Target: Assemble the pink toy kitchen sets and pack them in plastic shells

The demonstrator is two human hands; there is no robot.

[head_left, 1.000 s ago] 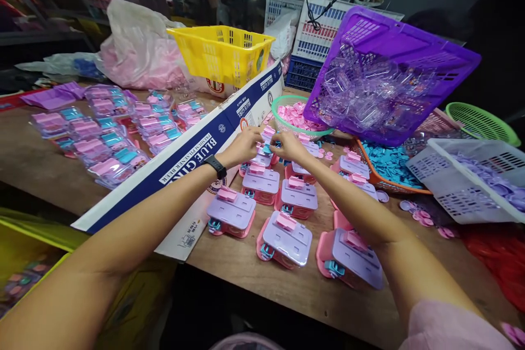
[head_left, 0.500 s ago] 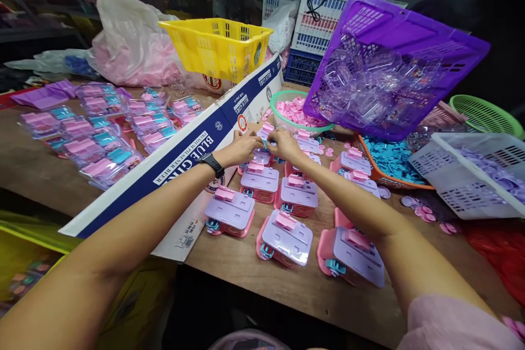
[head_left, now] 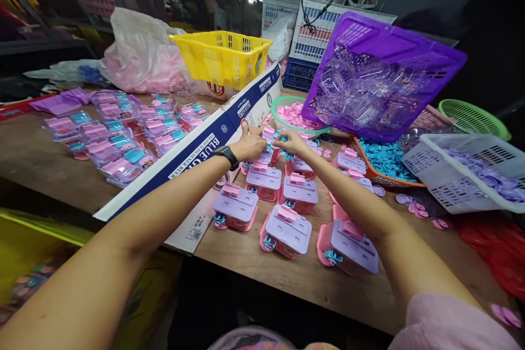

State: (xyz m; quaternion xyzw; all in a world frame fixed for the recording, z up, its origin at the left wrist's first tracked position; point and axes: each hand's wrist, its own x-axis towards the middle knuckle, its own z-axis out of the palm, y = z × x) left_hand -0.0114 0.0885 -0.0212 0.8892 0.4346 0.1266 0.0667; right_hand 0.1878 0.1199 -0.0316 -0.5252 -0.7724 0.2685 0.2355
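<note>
Both arms reach to the far end of a group of small toy boxes with pink bases, lilac lids and pink blocks on top, like this toy box. My left hand, below a black wristwatch, has its fingers bent against a toy box in the far rows; what they hold is hidden. Just right of it, my right hand pinches with thumb and forefinger over the same spot. Something small and bluish shows by its fingertips, too small to name. Small turquoise parts sit on the near ends of the boxes.
A cardboard sheet stands slantwise left of the boxes, with packed toys beyond. Behind are a yellow basket and a green-rimmed bowl of pink pieces. At right, a tilted purple basket, an orange basket and a white basket.
The view has shifted slightly. My hands remain at the far toy boxes, with the right fingertips now a little farther from the left ones.
</note>
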